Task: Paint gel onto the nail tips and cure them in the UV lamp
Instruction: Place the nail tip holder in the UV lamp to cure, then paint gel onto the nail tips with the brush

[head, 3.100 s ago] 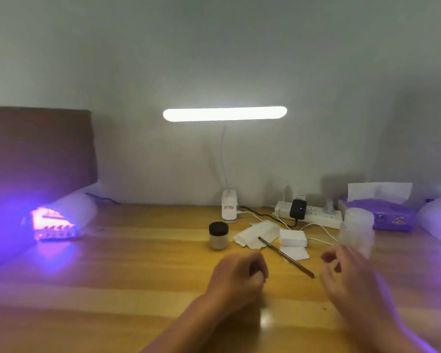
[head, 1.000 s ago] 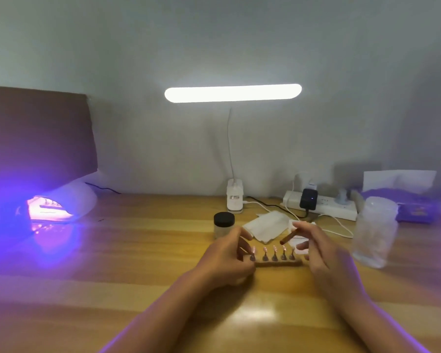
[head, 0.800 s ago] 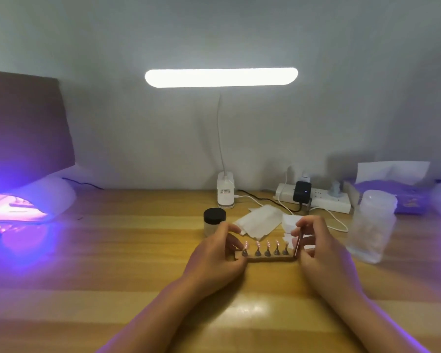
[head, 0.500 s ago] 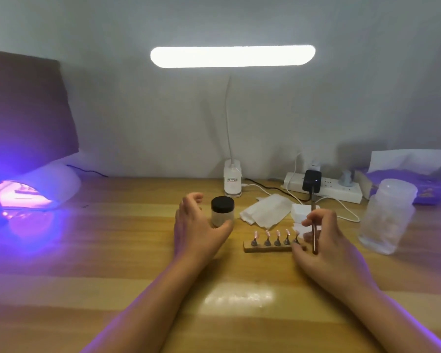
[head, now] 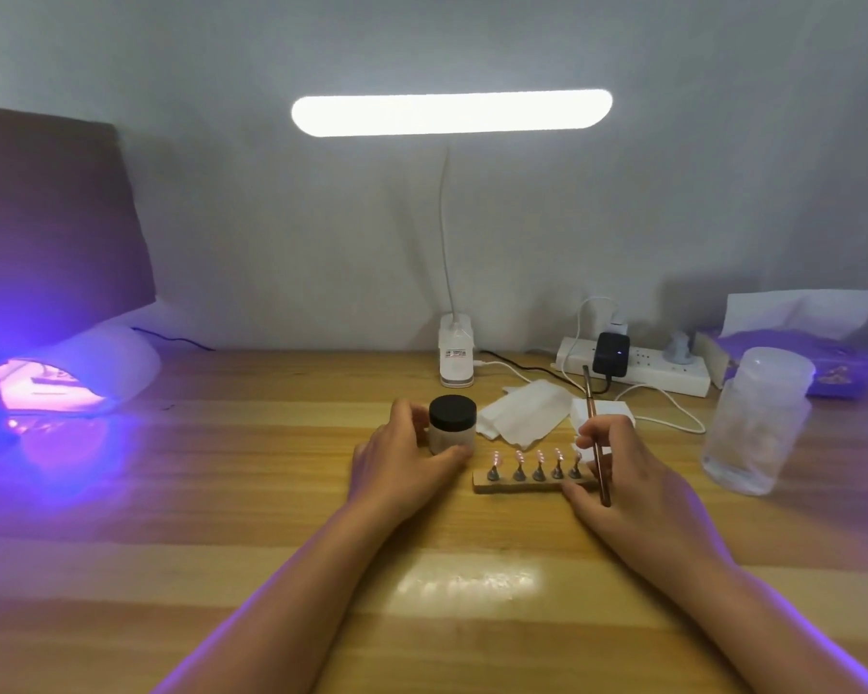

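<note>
A small wooden holder (head: pixel 517 485) with several pink nail tips (head: pixel 539 455) on stands lies mid-table. My left hand (head: pixel 402 465) grips a frosted gel jar with a black lid (head: pixel 452 424) just left of the holder, thumb in front and fingers behind. My right hand (head: pixel 617 473) pinches a thin brush (head: pixel 595 433), held near upright at the holder's right end. The white UV lamp (head: pixel 71 373) glows violet at the far left.
A white desk lamp base (head: pixel 456 358) stands behind the jar, with folded tissues (head: pixel 519 418) and cotton pads (head: pixel 617 408) beside it. A power strip (head: pixel 637 368) with cables, a clear plastic jar (head: pixel 757 418) and a purple tissue box (head: pixel 797 353) sit at right.
My left hand left the nail tip holder, moved to the gel jar and closed around it. My right hand turned the brush upright beside the holder.
</note>
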`<state>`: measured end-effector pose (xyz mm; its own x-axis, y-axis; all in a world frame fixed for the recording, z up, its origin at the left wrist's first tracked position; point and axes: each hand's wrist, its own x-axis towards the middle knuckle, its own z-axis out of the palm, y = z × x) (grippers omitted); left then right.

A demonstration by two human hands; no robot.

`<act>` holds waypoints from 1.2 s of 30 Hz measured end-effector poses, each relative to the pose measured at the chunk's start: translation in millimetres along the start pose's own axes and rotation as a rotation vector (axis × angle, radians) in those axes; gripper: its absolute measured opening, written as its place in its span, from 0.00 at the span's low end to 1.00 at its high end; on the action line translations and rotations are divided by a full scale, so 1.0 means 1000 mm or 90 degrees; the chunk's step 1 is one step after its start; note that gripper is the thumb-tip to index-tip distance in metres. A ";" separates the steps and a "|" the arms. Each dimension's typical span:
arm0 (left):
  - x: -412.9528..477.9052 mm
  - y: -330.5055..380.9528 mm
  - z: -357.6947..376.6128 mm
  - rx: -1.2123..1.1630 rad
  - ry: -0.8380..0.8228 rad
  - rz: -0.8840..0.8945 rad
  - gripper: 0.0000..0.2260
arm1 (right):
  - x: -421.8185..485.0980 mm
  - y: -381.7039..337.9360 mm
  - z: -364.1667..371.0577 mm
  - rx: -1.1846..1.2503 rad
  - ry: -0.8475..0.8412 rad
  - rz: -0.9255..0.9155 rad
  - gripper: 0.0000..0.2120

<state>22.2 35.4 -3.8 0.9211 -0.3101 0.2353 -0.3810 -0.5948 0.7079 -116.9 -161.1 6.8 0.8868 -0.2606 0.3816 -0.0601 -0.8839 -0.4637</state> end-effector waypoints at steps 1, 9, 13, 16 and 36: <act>-0.001 0.000 -0.001 -0.015 0.003 0.000 0.24 | 0.000 0.000 0.000 0.009 0.002 -0.003 0.23; -0.013 0.010 -0.004 -0.022 0.313 0.181 0.26 | -0.002 0.000 -0.002 0.097 0.167 -0.054 0.13; -0.027 0.023 0.007 0.035 0.321 0.387 0.27 | -0.005 -0.009 -0.003 0.080 0.261 -0.145 0.11; -0.037 0.036 0.016 0.061 0.270 0.475 0.24 | -0.009 -0.019 0.003 0.023 0.245 -0.175 0.18; -0.052 0.053 0.013 0.113 0.124 0.558 0.24 | -0.011 -0.021 0.001 -0.006 0.272 -0.236 0.25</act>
<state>-46.8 9.9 13.1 0.2868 -0.5841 0.7593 -0.9422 -0.3154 0.1133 -125.3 -139.5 11.3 0.5850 -0.0640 0.8085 0.2148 -0.9491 -0.2305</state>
